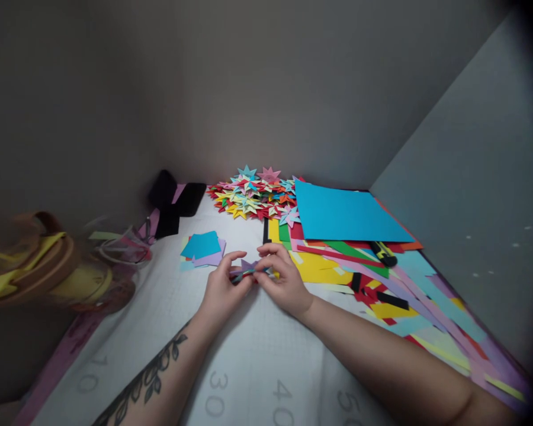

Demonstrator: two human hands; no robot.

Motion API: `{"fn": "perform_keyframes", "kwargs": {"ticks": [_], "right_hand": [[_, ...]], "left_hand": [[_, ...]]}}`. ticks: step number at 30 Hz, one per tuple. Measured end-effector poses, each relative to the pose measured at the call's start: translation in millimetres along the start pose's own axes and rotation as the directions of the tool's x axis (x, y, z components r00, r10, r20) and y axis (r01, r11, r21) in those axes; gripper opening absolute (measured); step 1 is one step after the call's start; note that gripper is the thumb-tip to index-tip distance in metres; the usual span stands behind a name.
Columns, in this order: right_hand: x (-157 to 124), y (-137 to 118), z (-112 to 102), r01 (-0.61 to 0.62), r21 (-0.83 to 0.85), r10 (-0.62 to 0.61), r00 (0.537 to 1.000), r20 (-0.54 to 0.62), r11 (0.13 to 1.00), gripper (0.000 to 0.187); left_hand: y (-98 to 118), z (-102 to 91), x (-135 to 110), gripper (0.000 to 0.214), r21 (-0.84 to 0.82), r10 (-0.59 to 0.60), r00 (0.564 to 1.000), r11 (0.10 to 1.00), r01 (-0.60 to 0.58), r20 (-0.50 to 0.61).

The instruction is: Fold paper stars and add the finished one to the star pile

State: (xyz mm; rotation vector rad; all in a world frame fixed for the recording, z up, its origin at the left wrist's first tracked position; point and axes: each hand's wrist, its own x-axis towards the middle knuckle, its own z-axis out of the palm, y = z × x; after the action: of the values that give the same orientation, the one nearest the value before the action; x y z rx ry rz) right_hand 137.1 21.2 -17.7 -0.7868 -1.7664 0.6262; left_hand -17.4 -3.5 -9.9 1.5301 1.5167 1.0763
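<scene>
Between my two hands is a small folded paper star with purple and blue points and a bit of red below. My left hand pinches its left side between thumb and fingers. From the other side, my right hand grips it with thumb and fingertips. The fingers cover much of the star, so its full shape is hidden. Just left of my left hand lies a small stack of cut paper squares, blue on top, with purple and other colours showing beneath.
A heap of colourful paper stars lies against the back wall. Right of it are a large blue sheet, a utility knife and scattered paper strips. Black objects sit back left; a blurred tan-and-yellow container stands at left.
</scene>
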Motion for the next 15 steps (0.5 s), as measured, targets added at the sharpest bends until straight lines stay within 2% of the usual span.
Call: {"fn": "perform_keyframes", "kwargs": {"ticks": [6, 15], "right_hand": [[0.3, 2.2, 1.3, -0.009, -0.024, 0.01, 1.0, 0.025, 1.0, 0.012], [-0.3, 3.6, 1.8, 0.062, -0.131, -0.058, 0.998, 0.039, 0.989, 0.013]], "left_hand": [[-3.7, -0.4, 0.0, 0.043, 0.03, 0.03, 0.999, 0.999, -0.031, 0.02], [-6.5, -2.4, 0.5, 0.044, 0.127, 0.079, 0.997, 0.989, -0.079, 0.011]]}}
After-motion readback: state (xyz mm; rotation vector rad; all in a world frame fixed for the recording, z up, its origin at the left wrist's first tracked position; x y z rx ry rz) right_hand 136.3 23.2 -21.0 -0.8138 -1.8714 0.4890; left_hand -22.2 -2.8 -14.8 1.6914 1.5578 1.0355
